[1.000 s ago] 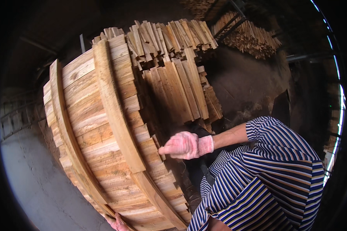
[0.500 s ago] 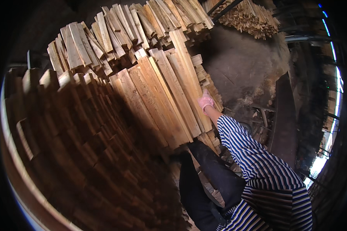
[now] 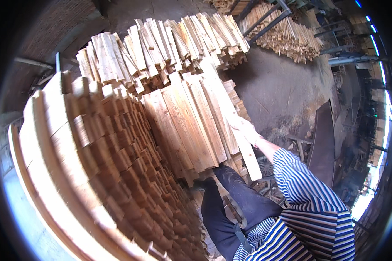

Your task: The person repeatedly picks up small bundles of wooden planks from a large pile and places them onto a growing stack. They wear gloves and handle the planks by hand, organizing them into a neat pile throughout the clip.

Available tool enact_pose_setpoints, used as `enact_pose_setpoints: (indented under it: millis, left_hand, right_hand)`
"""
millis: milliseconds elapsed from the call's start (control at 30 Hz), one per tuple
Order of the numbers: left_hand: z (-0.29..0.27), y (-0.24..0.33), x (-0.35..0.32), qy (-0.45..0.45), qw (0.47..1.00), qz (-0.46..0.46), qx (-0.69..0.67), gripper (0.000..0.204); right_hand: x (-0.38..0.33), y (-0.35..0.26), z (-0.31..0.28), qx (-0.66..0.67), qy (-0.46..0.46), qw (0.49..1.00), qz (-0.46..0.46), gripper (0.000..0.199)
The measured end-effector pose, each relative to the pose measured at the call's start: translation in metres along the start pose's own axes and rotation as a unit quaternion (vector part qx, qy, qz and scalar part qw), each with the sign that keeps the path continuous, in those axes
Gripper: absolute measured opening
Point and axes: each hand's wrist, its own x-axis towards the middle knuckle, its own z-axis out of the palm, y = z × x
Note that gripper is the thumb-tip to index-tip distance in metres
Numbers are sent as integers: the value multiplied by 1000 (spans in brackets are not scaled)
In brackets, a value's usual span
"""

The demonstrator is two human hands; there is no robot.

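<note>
My right hand (image 3: 247,130), in what looks like a pale glove, is closed around the edge of a long wooden board (image 3: 250,162). Slanting across the right side of a stack of boards (image 3: 178,115), the held board has its near end sticking out past the stack, close to my right leg. Its far end lies toward the row of timber behind. Bright light washes out part of the hand and the board, so the separate fingers are hard to make out. My left hand is out of the picture.
To my left rises a tall pile of timber (image 3: 130,165), its board ends facing me. Another row of boards (image 3: 170,43) lies beyond the stack. Farther back are more timber (image 3: 283,35) and dark metal bars (image 3: 268,24). A dark sloping panel (image 3: 320,143) stands at the right.
The board in my right hand has shifted right, and its near end has swung out from the stack toward me. My hand moved right and slightly nearer. The view has tilted and brightened.
</note>
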Motion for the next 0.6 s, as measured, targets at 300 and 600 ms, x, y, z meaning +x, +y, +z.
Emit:
enact_pose_setpoints:
  millis: [300,600]
  left_hand:
    - [-162,-150,-116,111,978,149,-93,60]
    - [-72,-144,-142,736,676,-42,17,103]
  right_hand:
    - [-119,-213,103,-194,-184,927,-264,61]
    - [-344,-340,508,-477,-391,456,-642,78]
